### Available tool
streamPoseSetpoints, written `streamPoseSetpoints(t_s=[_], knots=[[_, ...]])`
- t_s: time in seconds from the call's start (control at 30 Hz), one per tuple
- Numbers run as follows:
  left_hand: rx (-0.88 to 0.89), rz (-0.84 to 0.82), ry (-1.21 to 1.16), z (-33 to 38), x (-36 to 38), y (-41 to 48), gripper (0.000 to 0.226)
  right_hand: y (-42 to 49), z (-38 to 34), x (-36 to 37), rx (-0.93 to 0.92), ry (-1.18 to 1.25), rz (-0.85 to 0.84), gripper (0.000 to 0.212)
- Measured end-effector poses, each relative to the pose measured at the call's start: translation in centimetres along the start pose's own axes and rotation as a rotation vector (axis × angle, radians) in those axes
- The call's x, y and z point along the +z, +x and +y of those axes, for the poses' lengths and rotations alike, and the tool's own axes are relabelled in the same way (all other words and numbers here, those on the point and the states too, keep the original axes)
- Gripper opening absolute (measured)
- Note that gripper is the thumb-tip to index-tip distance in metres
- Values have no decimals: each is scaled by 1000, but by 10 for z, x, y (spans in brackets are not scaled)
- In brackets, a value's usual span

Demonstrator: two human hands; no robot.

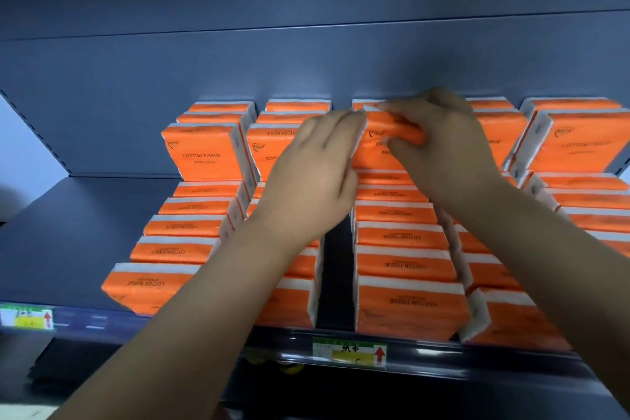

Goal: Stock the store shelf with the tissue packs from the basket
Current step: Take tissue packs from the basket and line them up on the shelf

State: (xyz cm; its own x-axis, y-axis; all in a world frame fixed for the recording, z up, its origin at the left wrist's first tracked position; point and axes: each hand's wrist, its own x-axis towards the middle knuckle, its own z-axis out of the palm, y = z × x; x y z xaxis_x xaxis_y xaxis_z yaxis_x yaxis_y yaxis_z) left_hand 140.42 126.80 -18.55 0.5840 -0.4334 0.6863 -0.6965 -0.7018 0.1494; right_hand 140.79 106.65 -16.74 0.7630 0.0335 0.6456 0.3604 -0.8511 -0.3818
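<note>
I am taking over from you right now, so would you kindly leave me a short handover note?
Right hand: grips an orange tissue pack atop the middle rear stack.
Left hand: straight fingers rest against that pack's left end.
Done: rows of packs cover most of the shelf.
Left: seat this pack; the shelf's left part is bare.
Basket out of view, so remaining stock unknown.

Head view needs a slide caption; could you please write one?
Left hand steadies, right hand grips an orange tissue pack at the shelf.
</note>
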Motion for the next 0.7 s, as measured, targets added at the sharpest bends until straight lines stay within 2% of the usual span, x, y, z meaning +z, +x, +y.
streamPoseSetpoints(t_s=[0.1, 0.17, 0.23, 0.3, 0.4, 0.57, 0.7], knots=[[-167, -46, -233, 9, 11, -2, 63, -1, -2, 1, 17, -9, 68, 46], [-290, -54, -400, 14, 16, -2, 63, -2, -2, -1, 116, -16, 110, 49], [-340, -54, -478, 19, 17, -1, 62, -2, 1, -1, 265, 16, 129, 48], [-348, -54, -490, 22, 19, -1, 61, -2, 4, -2, 397, 28, 93, 41], [-351, -56, -488, 25, 22, -1, 62, -7, 3, -6, 503, 47, 26, 45], [-372, -60, -470, 26, 24, 0, 61, -13, -5, -13, 565, 192, 79, 58], [-458, -32, -487, 27, 27, -1, 60, -13, -4, -12, 608, 252, 81, 53]])
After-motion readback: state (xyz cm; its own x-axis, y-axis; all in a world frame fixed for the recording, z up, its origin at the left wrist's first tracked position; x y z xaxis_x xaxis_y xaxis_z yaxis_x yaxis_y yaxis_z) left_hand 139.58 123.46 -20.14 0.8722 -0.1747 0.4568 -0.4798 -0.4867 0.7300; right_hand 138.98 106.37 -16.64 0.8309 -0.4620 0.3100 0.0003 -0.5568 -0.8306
